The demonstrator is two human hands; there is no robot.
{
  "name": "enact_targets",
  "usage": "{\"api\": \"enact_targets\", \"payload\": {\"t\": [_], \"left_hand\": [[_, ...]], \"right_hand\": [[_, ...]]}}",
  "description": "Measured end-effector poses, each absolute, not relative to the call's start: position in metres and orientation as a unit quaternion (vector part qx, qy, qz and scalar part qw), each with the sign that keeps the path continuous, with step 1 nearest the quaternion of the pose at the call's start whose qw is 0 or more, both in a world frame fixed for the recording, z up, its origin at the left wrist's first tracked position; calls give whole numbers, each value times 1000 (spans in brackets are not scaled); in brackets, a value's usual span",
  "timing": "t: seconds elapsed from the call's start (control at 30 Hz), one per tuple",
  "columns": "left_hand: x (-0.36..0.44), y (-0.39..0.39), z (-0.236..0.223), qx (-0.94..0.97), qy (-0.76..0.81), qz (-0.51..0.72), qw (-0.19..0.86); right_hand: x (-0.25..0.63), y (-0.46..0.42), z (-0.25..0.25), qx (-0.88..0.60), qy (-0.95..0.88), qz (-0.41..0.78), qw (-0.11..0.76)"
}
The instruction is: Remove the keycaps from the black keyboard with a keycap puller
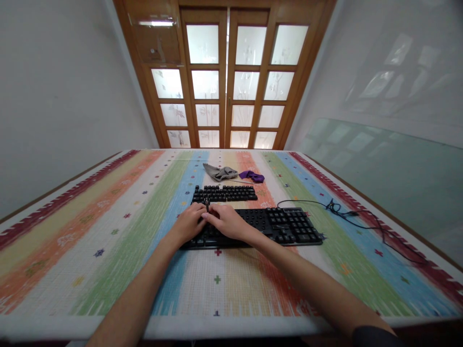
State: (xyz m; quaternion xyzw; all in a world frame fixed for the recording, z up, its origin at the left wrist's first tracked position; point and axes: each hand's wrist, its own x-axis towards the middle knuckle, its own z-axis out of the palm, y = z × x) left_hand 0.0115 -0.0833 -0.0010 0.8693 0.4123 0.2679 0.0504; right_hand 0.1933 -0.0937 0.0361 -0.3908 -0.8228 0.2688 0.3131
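A black keyboard [285, 226] lies on the striped tablecloth [126, 241] in front of me. Both hands rest on its left part. My left hand [190, 222] lies curled on the keys. My right hand [226, 221] is beside it, fingers pinched round a small upright tool [207, 206] at the keyboard's top edge. Just behind the keyboard sits a block of loose black keycaps [224, 193] laid out in rows.
A grey cloth [220, 172] and a purple cloth [252, 176] lie further back. The keyboard's black cable [347, 212] trails to the right. Wooden glass-paned doors [227, 77] stand behind the table, with white walls on both sides.
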Motion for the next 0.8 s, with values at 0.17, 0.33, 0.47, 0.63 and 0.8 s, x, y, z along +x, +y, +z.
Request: {"api": "enact_targets", "payload": {"t": [0.17, 0.33, 0.47, 0.63, 0.8], "left_hand": [[11, -83, -3, 870, 408, 271, 46], [12, -82, -3, 865, 404, 290, 62], [16, -84, 2, 831, 410, 352, 129], [23, -89, 13, 753, 444, 406, 268], [23, -90, 14, 715, 438, 424, 343]], "right_hand": [[195, -85, 28, -434, -760, 362, 320], [203, -80, 26, -407, -738, 415, 342], [211, -77, 34, -369, -722, 434, 393], [220, -74, 42, -332, -699, 450, 445], [227, -78, 45, -308, -707, 434, 465]]}}
